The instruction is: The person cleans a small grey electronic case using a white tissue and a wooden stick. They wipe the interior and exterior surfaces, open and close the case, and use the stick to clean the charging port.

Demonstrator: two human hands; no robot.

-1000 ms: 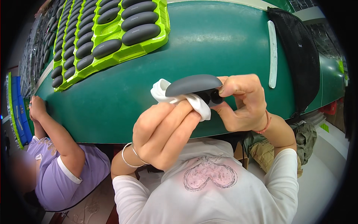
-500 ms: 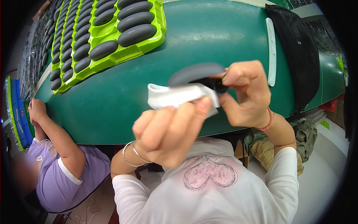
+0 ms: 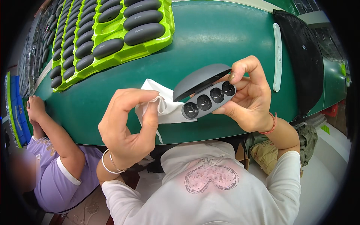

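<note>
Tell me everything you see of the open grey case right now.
The case is elongated, rounded, matte dark grey, seemingly plastic. Its domed lid stands open above the base, where four glossy black round wells line up, contents unclear. It is held above the green table, slanted, with its right end higher in view; the right grip holds that end. A white cloth sits by its left end; contact unclear.

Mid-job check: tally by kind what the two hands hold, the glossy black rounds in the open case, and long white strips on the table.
Open grey case, right hand: 1
White cloth, left hand: 1
Glossy black rounds: 4
Long white strip: 1
Total: 7
</note>
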